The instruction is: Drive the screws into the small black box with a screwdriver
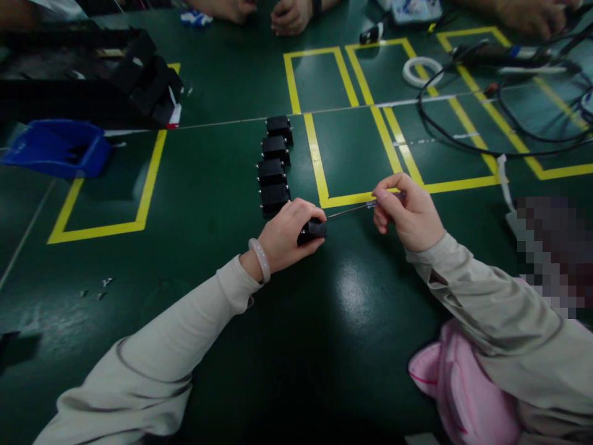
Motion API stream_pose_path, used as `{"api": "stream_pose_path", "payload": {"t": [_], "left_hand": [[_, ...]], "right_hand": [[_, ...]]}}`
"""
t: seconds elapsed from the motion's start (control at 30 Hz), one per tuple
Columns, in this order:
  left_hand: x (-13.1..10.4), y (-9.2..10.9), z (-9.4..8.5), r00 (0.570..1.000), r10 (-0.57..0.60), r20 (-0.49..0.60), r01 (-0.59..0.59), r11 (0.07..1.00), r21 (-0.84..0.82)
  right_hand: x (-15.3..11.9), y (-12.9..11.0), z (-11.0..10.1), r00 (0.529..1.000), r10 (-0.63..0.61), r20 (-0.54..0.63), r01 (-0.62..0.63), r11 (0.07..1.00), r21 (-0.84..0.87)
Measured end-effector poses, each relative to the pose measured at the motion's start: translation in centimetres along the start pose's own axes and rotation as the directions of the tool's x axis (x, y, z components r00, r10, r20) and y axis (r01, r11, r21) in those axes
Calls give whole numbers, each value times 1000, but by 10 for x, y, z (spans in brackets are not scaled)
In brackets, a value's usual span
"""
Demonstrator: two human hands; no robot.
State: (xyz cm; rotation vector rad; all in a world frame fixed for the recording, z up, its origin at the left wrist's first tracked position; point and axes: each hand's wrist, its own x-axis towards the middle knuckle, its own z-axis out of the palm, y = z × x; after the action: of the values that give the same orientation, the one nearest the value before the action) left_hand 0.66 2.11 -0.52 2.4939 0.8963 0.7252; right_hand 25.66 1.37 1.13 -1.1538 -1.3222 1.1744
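Head view, green tabletop [296,346] (yellow tape [152,179]), held black block [315,229]

Hands of the person: two, left hand [291,233] and right hand [410,213]. Black blocks [275,196]: five; four in a row, one held block [315,230]. Thin-shafted tool [347,211]: one. Blue bin [60,148]: one. Roll of white tape [408,72]: one. Pale bracelet [260,260]: one. Pink cloth item [467,389]: one. Small metal pieces [100,296], lower left: at least three. Co-worker's hands [291,16], top centre: two, with one dark wristband [317,6]. Black cables [445,133], right: several, tangled, exact count unclear. Black trays [92,93], upper left: blurred, number cannot be told.
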Motion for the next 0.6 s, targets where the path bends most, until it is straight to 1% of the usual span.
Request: {"api": "stream_pose_path", "payload": {"t": [0.23,0.43,0.6], "left_hand": [[0,0,0,1000,4,-6,-4,1000,3],[-1,-1,0,1000,3,-3,-3,1000,-3],[-1,0,0,1000,3,-2,-3,1000,-2]], "right_hand": [[-1,0,0,1000,6,-2,-6,1000,3],[0,2,0,1000,-20,-6,20,1000,19],[1,2,-1,1000,-2,0,2,1000,5]]}}
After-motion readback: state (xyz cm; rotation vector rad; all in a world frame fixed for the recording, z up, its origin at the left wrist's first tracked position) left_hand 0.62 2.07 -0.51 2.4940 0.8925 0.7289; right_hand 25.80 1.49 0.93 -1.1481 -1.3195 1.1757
